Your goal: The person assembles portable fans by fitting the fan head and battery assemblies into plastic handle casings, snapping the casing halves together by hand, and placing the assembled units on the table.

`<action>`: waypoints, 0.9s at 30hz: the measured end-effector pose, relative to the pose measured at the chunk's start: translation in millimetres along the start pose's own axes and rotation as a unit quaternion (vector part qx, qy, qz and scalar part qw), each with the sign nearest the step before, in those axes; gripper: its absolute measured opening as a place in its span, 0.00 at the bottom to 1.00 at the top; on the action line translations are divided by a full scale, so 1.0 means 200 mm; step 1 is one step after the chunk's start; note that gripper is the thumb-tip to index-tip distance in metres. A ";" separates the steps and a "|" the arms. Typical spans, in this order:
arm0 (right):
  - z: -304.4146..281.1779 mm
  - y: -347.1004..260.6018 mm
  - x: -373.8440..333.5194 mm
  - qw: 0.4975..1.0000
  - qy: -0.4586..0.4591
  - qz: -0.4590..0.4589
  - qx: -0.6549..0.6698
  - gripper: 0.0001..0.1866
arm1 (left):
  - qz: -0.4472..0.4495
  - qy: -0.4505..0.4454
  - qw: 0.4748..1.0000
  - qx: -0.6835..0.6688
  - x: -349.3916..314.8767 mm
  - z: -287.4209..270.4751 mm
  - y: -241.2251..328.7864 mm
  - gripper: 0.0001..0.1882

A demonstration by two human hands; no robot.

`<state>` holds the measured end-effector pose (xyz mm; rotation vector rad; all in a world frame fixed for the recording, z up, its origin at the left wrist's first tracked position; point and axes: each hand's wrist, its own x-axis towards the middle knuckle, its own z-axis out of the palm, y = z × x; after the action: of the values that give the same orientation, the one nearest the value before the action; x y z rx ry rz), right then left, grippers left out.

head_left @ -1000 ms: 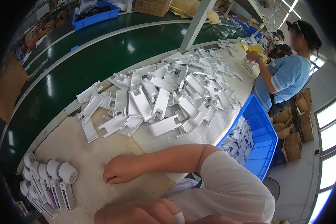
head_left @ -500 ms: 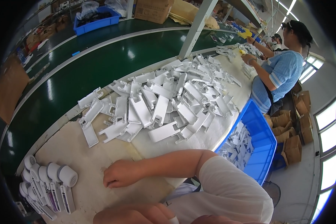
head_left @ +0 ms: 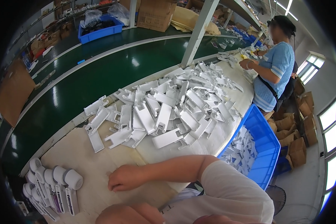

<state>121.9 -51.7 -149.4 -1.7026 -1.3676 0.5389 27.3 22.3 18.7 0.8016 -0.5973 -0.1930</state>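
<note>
My right hand rests on the pale table cover, its arm coming across from the right out of a white sleeve. The fingers curl downward, and whatever may be in them is hidden. At the lower edge lies a part of my left hand, cut off by the frame with its fingers out of sight. Beyond my right hand spreads a heap of white plastic handle shells. To the left, several white handheld devices with round grilled heads lie side by side in a group.
A blue bin of small white parts stands right of the table. A green conveyor runs behind the heap, with a metal post at its edge. Another person in light blue works at the far right. A blue tray sits at the back.
The whole view has shifted slightly, so things appear lower and further right. The other person's head and arms have moved. My right hand keeps its curled pose on the table.
</note>
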 end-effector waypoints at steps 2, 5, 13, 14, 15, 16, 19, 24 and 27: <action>0.00 -0.01 0.00 1.000 0.001 -0.001 -0.002 0.09 | 0.000 -0.040 0.999 -0.007 0.03 -0.07 0.03 0.12; -0.01 -0.02 0.00 0.999 -0.028 0.008 -0.017 0.09 | 0.046 -0.069 0.997 0.003 0.03 -0.09 0.00 0.12; -0.02 -0.02 0.00 0.999 -0.027 0.028 -0.036 0.09 | 0.024 0.028 0.999 -0.009 0.01 -0.08 0.07 0.10; -0.02 -0.03 0.00 0.999 -0.027 0.023 -0.039 0.09 | 0.041 0.027 0.999 -0.021 0.02 -0.09 0.06 0.10; -0.03 -0.03 0.00 0.999 -0.025 0.024 -0.028 0.09 | 0.058 0.027 0.997 -0.033 0.02 -0.09 0.06 0.10; -0.03 -0.04 0.00 0.999 -0.024 0.025 -0.017 0.09 | 0.060 0.026 0.997 -0.028 0.02 -0.10 0.06 0.10; -0.03 -0.04 -0.01 1.000 -0.019 0.013 -0.019 0.11 | 0.051 0.016 0.998 -0.026 0.00 -0.11 0.08 0.10; -0.02 -0.04 -0.01 0.999 -0.021 0.015 -0.024 0.09 | 0.048 0.052 0.997 -0.019 -0.01 -0.07 0.09 0.11; -0.02 -0.04 -0.01 0.999 -0.022 0.009 -0.024 0.09 | 0.055 0.048 0.997 -0.011 -0.01 -0.07 0.09 0.11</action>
<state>120.6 -54.5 -140.2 -1.7523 -1.4079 0.5616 32.5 44.5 22.2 0.7500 -0.5462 -0.0597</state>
